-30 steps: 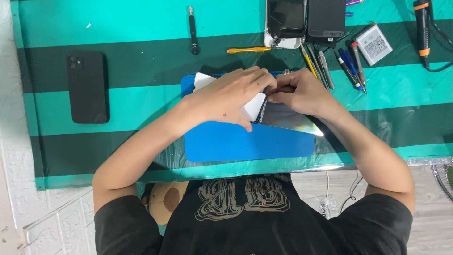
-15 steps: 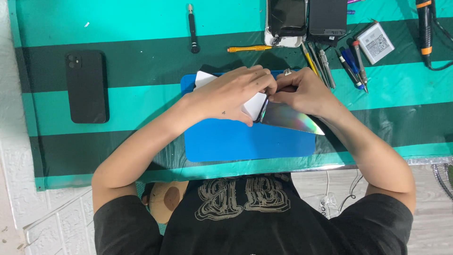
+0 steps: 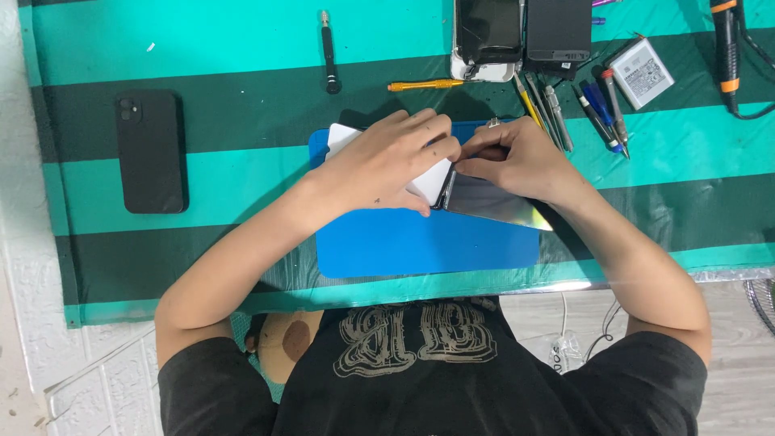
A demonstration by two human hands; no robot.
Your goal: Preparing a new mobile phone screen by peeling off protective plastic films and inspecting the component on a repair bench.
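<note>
Glossy panel [image 3: 496,202] lower, tools [image 3: 565,109] beside.

Left hand [image 3: 387,157] presses flat on a white phone [image 3: 428,182] lying on the blue mat [image 3: 420,242], while right hand [image 3: 517,157] grips a shiny panel [image 3: 492,202] lifted at the phone's edge.
</note>
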